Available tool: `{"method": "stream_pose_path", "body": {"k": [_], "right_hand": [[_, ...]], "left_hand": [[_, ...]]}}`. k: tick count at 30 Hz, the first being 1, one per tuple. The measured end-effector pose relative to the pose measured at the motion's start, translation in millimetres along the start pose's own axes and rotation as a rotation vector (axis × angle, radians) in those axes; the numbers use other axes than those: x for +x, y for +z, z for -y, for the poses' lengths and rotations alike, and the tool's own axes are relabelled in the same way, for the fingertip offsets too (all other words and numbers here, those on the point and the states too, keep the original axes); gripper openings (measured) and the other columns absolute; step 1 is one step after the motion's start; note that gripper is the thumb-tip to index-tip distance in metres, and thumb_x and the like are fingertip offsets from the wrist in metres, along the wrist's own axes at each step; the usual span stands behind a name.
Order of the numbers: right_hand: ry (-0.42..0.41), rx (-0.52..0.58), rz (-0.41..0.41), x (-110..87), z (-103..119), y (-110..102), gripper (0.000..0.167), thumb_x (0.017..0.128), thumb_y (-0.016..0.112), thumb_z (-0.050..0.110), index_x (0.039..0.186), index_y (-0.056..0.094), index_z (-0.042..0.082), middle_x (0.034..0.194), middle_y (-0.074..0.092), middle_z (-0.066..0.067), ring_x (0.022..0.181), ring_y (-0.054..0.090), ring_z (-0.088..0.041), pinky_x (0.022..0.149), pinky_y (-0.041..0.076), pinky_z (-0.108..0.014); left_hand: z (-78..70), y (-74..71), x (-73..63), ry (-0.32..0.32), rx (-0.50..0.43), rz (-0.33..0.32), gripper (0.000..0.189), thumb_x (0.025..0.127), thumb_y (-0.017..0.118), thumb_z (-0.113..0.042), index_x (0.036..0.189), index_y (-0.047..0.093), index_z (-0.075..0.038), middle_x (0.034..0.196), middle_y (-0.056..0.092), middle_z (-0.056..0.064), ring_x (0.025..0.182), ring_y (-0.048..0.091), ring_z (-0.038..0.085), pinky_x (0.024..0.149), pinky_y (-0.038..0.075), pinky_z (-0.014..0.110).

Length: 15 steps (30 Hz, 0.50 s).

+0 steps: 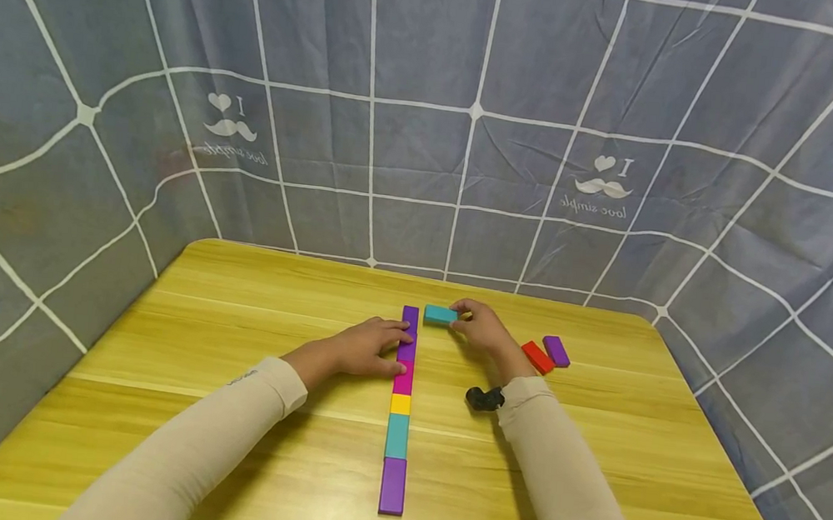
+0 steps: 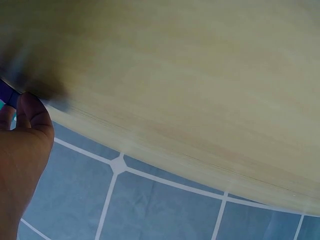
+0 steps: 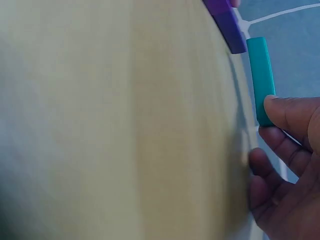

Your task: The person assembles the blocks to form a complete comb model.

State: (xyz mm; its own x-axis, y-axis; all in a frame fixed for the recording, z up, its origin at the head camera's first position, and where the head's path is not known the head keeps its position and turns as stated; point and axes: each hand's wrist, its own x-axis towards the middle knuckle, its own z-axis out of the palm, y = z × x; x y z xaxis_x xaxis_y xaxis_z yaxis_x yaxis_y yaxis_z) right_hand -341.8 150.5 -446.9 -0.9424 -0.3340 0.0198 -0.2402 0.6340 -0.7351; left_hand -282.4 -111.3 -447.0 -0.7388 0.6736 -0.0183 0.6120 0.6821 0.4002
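Note:
A straight row of coloured blocks runs away from me: a purple block (image 1: 392,486) nearest, then a teal block (image 1: 397,436), a yellow block (image 1: 400,405), a magenta block (image 1: 405,382) and purple at the far end (image 1: 410,314). My left hand (image 1: 363,347) lies along the row's left side, fingertips on the far purple part and thumb by the magenta block. Between thumb and fingers, my right hand (image 1: 484,327) pinches one end of another teal block (image 3: 261,80). That block points left, just right of the row's far end.
To the right of my right hand, a red block (image 1: 538,357) and a purple block (image 1: 556,351) lie on the wooden table (image 1: 271,279). A grey curtain with white lines (image 1: 419,151) hangs behind the table's far edge. A black wrist device (image 1: 484,399) sits at the right cuff.

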Motion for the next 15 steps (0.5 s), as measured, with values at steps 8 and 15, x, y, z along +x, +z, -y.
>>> {"method": "stream_pose_path", "body": {"k": [8,15], "right_hand": [[0.072,0.029,-0.043,1.1,-3.2,11.8,0.028,0.095,0.062,0.004,0.122,0.061,-0.002,0.12,0.061,-0.02,0.111,0.056,-0.037,0.097,0.046,-0.047],[0.086,0.001,-0.081,-0.8,-1.4,18.6,0.027,0.093,0.063,0.003,0.12,0.062,-0.001,0.116,0.062,-0.018,0.11,0.057,-0.036,0.096,0.046,-0.047]], "left_hand": [[2.1,0.1,0.7,0.015,0.001,-0.006,0.06,0.094,0.063,-0.046,0.142,0.054,-0.01,0.157,0.036,0.012,0.143,0.033,0.034,0.117,0.026,0.044],[2.0,0.3,0.4,0.03,-0.004,-0.014,0.06,0.094,0.063,-0.044,0.142,0.054,-0.009,0.156,0.037,0.013,0.143,0.033,0.034,0.117,0.025,0.044]]}}
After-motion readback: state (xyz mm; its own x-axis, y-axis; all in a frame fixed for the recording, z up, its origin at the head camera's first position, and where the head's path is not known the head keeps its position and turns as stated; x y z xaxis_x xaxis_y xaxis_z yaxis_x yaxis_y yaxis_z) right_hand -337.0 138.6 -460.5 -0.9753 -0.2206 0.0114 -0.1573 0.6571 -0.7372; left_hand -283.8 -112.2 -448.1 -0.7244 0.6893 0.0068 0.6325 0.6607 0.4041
